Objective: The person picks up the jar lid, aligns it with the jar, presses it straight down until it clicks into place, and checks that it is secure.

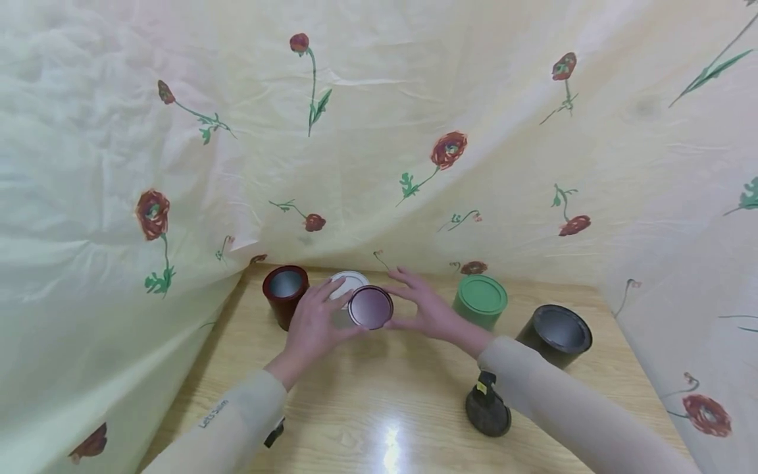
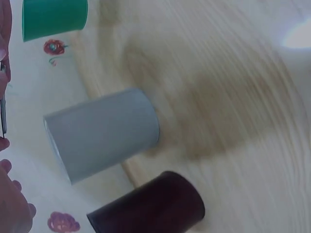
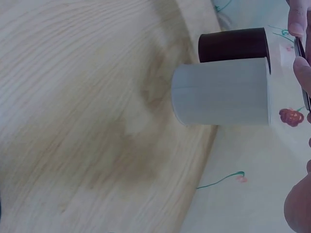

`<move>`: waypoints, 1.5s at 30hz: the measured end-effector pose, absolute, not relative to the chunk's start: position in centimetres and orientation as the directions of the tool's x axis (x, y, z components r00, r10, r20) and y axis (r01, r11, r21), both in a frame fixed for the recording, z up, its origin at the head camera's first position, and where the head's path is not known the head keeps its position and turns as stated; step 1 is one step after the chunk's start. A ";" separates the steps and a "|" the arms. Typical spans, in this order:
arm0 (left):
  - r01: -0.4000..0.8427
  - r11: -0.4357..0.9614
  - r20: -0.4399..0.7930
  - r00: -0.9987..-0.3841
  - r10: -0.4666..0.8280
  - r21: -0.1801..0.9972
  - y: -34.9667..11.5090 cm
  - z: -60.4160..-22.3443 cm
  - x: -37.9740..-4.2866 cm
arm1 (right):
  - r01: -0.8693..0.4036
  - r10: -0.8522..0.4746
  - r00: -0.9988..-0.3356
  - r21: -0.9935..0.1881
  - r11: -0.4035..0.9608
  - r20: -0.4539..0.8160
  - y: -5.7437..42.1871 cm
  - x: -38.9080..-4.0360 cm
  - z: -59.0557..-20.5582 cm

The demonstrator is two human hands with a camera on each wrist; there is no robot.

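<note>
Both hands hold a round lid (image 1: 371,307) with a dark red rim and a shiny face, raised in front of the white can (image 1: 352,279). My left hand (image 1: 312,317) grips its left edge between thumb and fingers. At the right edge, my right hand (image 1: 429,309) has its thumb low and its fingers higher up. In the left wrist view, part of the lid shows at the far left among fingertips. The right wrist view has the lid's thin edge (image 3: 305,87) pinched at the far right. The head view shows the white can partly hidden behind hand and lid.
An open dark red can (image 1: 282,309) stands left of the white one. To the right are a green can (image 1: 481,296) with its top covered and an open black can (image 1: 545,349). A black lid (image 1: 489,416) lies on the wooden table (image 1: 355,401). Flowered cloth (image 1: 367,99) hangs around.
</note>
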State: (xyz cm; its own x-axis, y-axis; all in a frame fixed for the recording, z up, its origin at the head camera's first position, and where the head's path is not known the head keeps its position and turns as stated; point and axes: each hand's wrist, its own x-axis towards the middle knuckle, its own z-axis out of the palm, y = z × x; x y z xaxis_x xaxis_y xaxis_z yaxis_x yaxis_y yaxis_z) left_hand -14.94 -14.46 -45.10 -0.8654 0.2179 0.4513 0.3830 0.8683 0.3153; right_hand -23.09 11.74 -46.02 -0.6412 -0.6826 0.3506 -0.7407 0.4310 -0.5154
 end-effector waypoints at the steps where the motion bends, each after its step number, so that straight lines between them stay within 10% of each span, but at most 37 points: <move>1: 0.384 0.865 0.448 -0.867 0.218 0.322 -14.6 -44.9 -15.1 | -0.740 -0.683 -0.642 -0.516 0.432 0.349 11.6 -23.2 -45.8; 45: 0.235 0.844 0.219 -0.965 0.144 0.481 -26.5 -41.7 -20.0 | -0.713 -0.700 -0.661 -0.519 0.472 0.271 -0.9 -28.3 -43.3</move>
State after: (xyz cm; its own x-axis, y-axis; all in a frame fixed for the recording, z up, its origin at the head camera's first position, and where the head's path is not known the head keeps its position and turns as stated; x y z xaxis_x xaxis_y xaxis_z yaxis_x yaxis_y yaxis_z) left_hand -20.01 -26.52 -41.74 -0.9651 0.1443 0.2186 0.2353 0.8445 0.4811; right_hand -28.34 -0.88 -43.32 -0.6610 -0.6999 0.2705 -0.7125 0.4723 -0.5189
